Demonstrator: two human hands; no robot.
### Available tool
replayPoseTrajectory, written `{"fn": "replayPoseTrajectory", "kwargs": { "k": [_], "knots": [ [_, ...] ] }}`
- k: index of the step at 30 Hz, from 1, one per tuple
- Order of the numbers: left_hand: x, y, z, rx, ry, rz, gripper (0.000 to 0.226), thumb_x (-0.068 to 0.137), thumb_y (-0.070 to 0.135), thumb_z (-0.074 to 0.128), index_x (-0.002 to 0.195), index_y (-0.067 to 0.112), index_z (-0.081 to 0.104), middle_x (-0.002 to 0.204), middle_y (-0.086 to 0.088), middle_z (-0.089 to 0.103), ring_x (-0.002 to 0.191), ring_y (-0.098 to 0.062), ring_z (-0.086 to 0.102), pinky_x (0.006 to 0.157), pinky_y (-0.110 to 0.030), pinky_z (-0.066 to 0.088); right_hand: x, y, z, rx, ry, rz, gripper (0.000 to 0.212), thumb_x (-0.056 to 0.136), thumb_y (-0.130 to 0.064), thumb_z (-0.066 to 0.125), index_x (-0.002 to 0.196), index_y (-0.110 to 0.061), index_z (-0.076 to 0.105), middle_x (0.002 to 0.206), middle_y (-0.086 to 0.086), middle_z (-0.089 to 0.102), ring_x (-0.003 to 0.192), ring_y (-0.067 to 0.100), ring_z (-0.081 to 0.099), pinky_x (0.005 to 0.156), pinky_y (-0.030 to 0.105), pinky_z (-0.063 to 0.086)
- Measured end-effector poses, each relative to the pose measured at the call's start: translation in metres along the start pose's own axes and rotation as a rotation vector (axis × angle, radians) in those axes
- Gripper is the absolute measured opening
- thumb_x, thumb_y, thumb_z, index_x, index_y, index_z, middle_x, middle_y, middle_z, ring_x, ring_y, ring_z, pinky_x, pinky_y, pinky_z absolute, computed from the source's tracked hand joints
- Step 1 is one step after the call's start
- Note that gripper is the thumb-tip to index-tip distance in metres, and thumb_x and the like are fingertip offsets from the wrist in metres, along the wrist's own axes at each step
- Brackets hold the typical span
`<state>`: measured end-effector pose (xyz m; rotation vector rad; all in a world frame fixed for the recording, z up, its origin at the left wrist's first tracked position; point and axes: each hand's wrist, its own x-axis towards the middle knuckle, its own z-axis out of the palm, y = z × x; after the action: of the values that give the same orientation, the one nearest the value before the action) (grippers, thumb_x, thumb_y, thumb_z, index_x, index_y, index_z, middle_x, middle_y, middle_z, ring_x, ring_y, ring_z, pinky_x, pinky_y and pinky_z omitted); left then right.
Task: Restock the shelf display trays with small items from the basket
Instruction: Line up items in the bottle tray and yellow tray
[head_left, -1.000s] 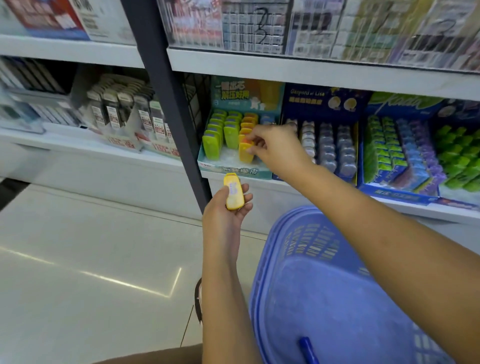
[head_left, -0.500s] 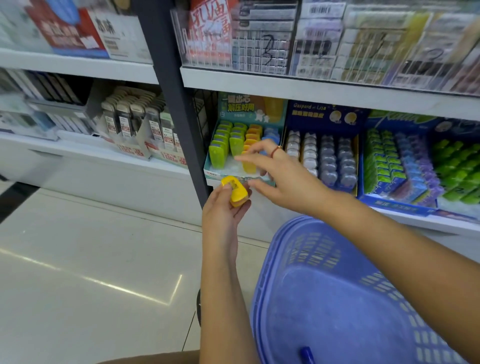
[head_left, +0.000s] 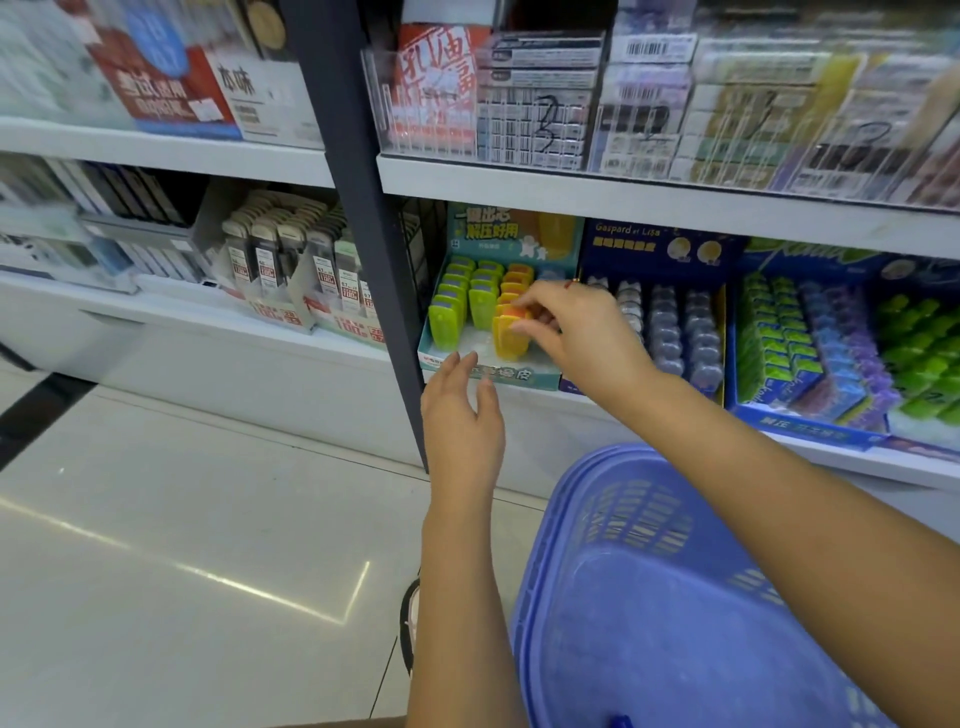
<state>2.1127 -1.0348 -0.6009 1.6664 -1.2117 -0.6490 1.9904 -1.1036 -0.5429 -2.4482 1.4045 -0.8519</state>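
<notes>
Right hand (head_left: 582, 338) on yellow item (head_left: 508, 342)

One left hand (head_left: 462, 421), one right hand (head_left: 582, 338), one blue basket (head_left: 623, 519), one teal tray (head_left: 519, 375), one pinched yellow item (head_left: 508, 340)

blue display box (head_left: 649, 247): "Gaspard et Lisa" | clear shelf divider (head_left: 540, 130): "3" (handwritten)

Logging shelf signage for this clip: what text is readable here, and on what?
"Gaspard et Lisa": header of the dark blue cardboard display box.
"解压好用": header of the teal cardboard display tray.
"本味": white box on the upper left shelf.
"3", handwritten: clear acrylic shelf divider.
Barcodes and price tags: too blurred to read.
</notes>
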Motion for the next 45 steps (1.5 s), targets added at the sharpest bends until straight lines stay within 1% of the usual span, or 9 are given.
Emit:
{"fn": "replayPoseTrajectory", "kwargs": {
  "k": [6,13,20,25,29,36,41,43,45],
  "knots": [
    [0.002,-0.013,0.006,0.023,-0.016,0.044,0.045,0.097,0.017,0.047,0.141,0.021,0.043,0.150,0.005,0.036,0.140,-0.007,0.027,0.109,-0.017,0.019,0.005,0.006,0.020,-0.034,-0.072,0.017,0.028,0.089,-0.026,0.061,0.108,-0.007,0.068,0.108,0.015,0.068,0.101,0.029,0.061,0.087,0.040,0.047],
    [0.001,-0.010,0.001,-0.011,-0.069,0.041,0.047,0.096,0.018,0.050,0.142,0.021,0.042,0.152,0.005,0.033,0.140,-0.008,0.029,0.115,-0.033,0.029,0.009,0.004,0.020,-0.267,-0.143,-0.085,0.034,0.097,-0.026,0.047,0.115,-0.002,0.065,0.114,0.014,0.056,0.102,0.029,0.056,0.087,0.039,0.045],
    [0.003,-0.013,-0.005,-0.015,-0.128,0.048,0.050,0.095,0.019,0.052,0.143,0.024,0.040,0.154,0.008,0.030,0.140,-0.007,0.030,0.115,-0.036,0.031,0.002,0.002,0.021,-0.119,-0.081,0.018,0.031,0.094,-0.026,0.053,0.115,-0.007,0.065,0.116,0.015,0.060,0.105,0.031,0.058,0.090,0.041,0.046],
    [0.005,-0.015,-0.004,-0.037,-0.131,0.038,0.050,0.095,0.019,0.053,0.143,0.025,0.040,0.154,0.009,0.029,0.140,-0.008,0.031,0.114,-0.037,0.032,0.012,0.004,0.010,-0.122,-0.188,-0.099,0.029,0.093,-0.024,0.056,0.113,-0.007,0.068,0.114,0.015,0.062,0.108,0.027,0.057,0.094,0.036,0.042],
    [0.006,-0.019,-0.003,-0.071,-0.117,0.035,0.049,0.094,0.017,0.054,0.141,0.025,0.043,0.152,0.009,0.032,0.138,-0.007,0.032,0.114,-0.038,0.033,0.021,0.005,0.010,-0.324,-0.268,-0.133,0.029,0.098,-0.020,0.045,0.110,-0.005,0.066,0.111,0.016,0.062,0.105,0.030,0.054,0.080,0.029,0.037],
    [0.010,-0.019,-0.004,-0.039,-0.154,0.030,0.051,0.094,0.020,0.056,0.142,0.026,0.042,0.152,0.010,0.031,0.138,-0.008,0.033,0.113,-0.035,0.033,0.009,0.000,0.019,-0.601,-0.211,-0.164,0.027,0.100,-0.016,0.038,0.113,-0.002,0.057,0.111,0.012,0.051,0.096,0.032,0.056,0.057,0.034,0.031],
    [0.003,-0.005,-0.018,0.094,-0.148,0.051,0.052,0.094,0.018,0.055,0.144,0.020,0.039,0.154,0.004,0.028,0.137,-0.017,0.036,0.113,-0.036,0.032,-0.002,-0.004,0.002,-0.475,-0.281,-0.090,0.035,0.098,-0.015,0.043,0.133,-0.014,0.046,0.128,0.012,0.044,0.107,0.031,0.052,0.074,0.037,0.047],
    [-0.005,0.004,-0.023,0.107,-0.085,0.101,0.046,0.094,0.017,0.055,0.139,0.019,0.047,0.146,0.000,0.041,0.127,-0.015,0.047,0.105,-0.027,0.039,-0.030,-0.002,-0.011,-0.384,-0.264,-0.038,0.042,0.095,-0.022,0.049,0.136,-0.020,0.041,0.132,0.011,0.041,0.096,0.031,0.055,0.072,0.041,0.051],
    [-0.016,0.021,-0.022,0.009,-0.073,0.129,0.026,0.092,0.016,0.055,0.117,0.019,0.063,0.115,-0.001,0.065,0.095,-0.009,0.063,0.083,-0.018,0.051,-0.073,0.006,-0.022,-0.266,-0.209,0.044,0.029,0.092,-0.027,0.052,0.119,-0.019,0.053,0.115,0.009,0.054,0.089,0.032,0.059,0.067,0.038,0.049]
  ]
}}
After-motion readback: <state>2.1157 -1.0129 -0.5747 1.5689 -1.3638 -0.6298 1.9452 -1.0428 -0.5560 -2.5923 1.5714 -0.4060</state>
